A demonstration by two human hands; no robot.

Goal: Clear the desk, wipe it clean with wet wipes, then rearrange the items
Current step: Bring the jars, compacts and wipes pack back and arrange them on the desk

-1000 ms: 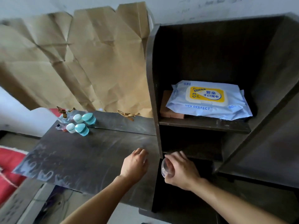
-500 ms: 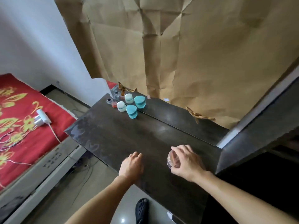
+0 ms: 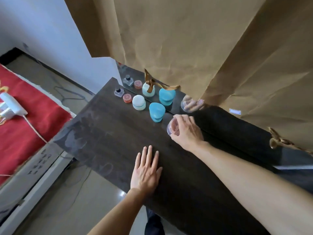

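Just one blue jar, one bottle.

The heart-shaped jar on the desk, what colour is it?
The jar is turquoise blue; head view.

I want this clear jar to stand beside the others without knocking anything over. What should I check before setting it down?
1. Grip: the right hand curls round the clear jar. Ok.
2. Landing spot: bare desk just right of the blue jar. Ok.
3. Left hand: flat on the desk, nearer its front edge. Ok.
4. Clear jar's lid: hidden by the right hand. Cannot tell.
5. Desk dry: pale streaks near its left corner. Cannot tell.
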